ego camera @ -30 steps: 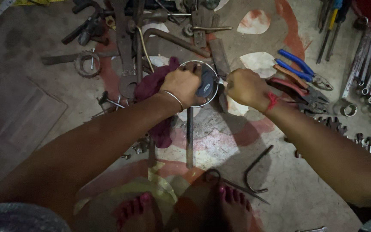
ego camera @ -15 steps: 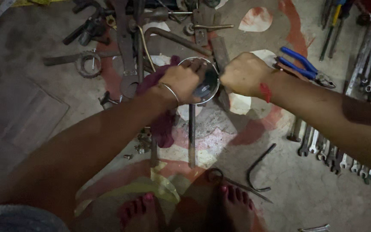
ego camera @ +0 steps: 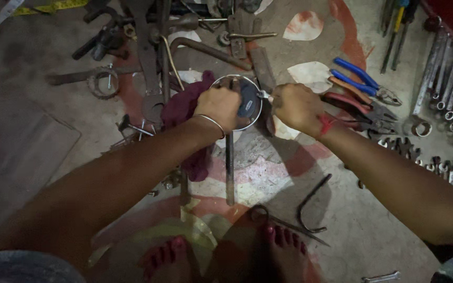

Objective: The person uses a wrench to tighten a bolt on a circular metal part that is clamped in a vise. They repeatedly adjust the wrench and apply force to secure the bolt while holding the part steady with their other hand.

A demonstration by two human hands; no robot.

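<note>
Two bare hands meet over a cluttered concrete floor, near the middle of its far half. The left hand, a thin bangle at the wrist, is closed around a round metal ring with a dark blue part inside it, gripping the ring's left side. The right hand, a red thread tied at the wrist, is curled in a narrow pinch on something small at the ring's right edge; what it pinches is too small to tell. A maroon rag lies just left of the left hand, and a long metal rod runs from under the ring toward the near edge. Blue-handled pliers and red-handled pliers lie just beyond the right hand, with a row of spanners along the right edge. Bare feet show at the near edge.
</note>
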